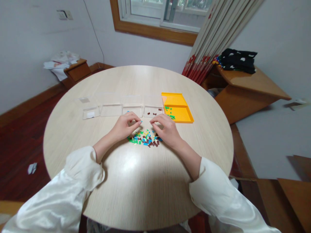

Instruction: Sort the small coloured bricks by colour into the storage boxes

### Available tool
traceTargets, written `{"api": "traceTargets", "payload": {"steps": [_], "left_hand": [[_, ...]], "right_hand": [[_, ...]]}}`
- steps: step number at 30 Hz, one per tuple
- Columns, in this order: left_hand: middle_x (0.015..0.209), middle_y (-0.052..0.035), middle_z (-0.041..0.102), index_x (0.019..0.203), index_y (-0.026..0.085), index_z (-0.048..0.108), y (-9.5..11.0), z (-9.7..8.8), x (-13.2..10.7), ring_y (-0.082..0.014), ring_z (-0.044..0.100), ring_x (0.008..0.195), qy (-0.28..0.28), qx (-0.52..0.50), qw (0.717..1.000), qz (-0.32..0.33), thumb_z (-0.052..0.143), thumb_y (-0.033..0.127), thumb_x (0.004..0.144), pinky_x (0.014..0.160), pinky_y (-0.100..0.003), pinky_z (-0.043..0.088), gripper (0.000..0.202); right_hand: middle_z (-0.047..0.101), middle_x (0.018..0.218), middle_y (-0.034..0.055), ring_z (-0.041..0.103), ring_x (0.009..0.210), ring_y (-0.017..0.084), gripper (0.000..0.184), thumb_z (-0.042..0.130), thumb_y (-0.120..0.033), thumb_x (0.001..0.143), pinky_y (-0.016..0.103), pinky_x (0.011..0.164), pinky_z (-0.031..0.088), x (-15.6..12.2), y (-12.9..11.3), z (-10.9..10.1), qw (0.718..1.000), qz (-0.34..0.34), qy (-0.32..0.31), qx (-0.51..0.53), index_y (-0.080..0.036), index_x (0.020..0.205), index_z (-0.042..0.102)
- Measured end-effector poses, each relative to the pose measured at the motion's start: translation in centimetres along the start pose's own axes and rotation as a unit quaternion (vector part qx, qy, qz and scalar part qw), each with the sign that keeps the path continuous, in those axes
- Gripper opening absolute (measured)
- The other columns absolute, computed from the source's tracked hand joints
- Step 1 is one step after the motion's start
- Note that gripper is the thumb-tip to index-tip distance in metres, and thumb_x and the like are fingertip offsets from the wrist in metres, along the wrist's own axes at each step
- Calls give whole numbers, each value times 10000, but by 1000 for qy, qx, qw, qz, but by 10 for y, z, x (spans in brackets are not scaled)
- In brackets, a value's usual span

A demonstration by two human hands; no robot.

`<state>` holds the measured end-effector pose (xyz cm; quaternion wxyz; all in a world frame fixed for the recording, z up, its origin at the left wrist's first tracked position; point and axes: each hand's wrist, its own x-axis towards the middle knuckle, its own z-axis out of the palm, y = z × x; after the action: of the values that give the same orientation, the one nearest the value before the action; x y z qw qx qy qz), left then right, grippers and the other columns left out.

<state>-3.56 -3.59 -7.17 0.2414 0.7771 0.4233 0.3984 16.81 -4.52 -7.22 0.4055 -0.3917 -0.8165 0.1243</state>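
A pile of small toy bricks [145, 139] in green, brown, blue and yellow lies on the round table. Above its left side, my left hand [126, 125] pinches a tiny blue brick [141, 121] between thumb and forefinger. My right hand [167, 129] hovers over the right side of the pile, thumb and forefinger pressed together; whatever is between them is too small to name. Just behind the hands, a clear plastic box [145, 116] holds several brown bricks. A blue bit shows by the clear box [139, 116] behind my left hand.
An open yellow box [190, 120] with several green bricks stands right of the clear boxes. Farther left are another clear box [111, 115] and a smaller one [85, 117] with a white piece inside. The table [136, 194] has a rounded edge; a wooden cabinet [252, 87] stands beyond it.
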Motion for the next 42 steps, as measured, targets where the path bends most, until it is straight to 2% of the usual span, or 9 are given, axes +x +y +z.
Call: {"api": "traceTargets", "payload": {"steps": [4, 9, 24, 30, 37, 42], "left_hand": [[795, -45, 631, 762, 170, 648, -12, -7, 2, -173, 564, 797, 96, 95, 991, -12, 561, 213, 806, 741, -314, 451, 106], [791, -42, 609, 763, 173, 641, -28, -16, 4, -189, 553, 812, 138, 186, 973, -18, 540, 210, 804, 763, -333, 431, 114], [823, -68, 602, 812, 169, 676, -36, -16, 3, -230, 534, 864, 103, 265, 957, -51, 502, 243, 826, 804, -381, 397, 190], [821, -69, 605, 816, 176, 694, -37, -15, 3, -235, 533, 874, 88, 283, 953, -66, 500, 251, 830, 807, -385, 396, 208], [804, -70, 611, 817, 175, 700, -43, -13, 2, -232, 533, 839, 106, 273, 955, -42, 513, 257, 826, 783, -383, 401, 204], [801, -64, 607, 797, 176, 683, -37, -13, 3, -223, 537, 833, 114, 256, 959, -32, 511, 241, 831, 781, -378, 407, 187]], "right_hand": [[648, 824, 45, 578, 843, 183, 129, 554, -82, 810, 321, 792, 430, 0, 8, -4, 998, 34, -48, -12, -185, 785, 626], [636, 823, 51, 560, 833, 175, 102, 566, -110, 822, 306, 777, 412, -1, 6, -1, 989, 49, -138, -34, -169, 780, 637], [631, 794, 56, 545, 799, 155, 155, 552, -45, 805, 283, 766, 407, 1, 0, -6, 972, 40, -228, -31, -137, 774, 673], [634, 804, 56, 545, 807, 157, 150, 571, -37, 796, 285, 774, 402, 1, -1, -6, 970, 45, -236, -35, -135, 798, 686], [631, 809, 51, 539, 809, 157, 147, 572, -43, 802, 288, 772, 394, 1, -2, -5, 969, 52, -237, -36, -146, 788, 676], [619, 790, 48, 527, 806, 160, 145, 554, -72, 832, 293, 764, 385, 0, -3, -3, 972, 50, -227, -40, -149, 760, 654]]}}
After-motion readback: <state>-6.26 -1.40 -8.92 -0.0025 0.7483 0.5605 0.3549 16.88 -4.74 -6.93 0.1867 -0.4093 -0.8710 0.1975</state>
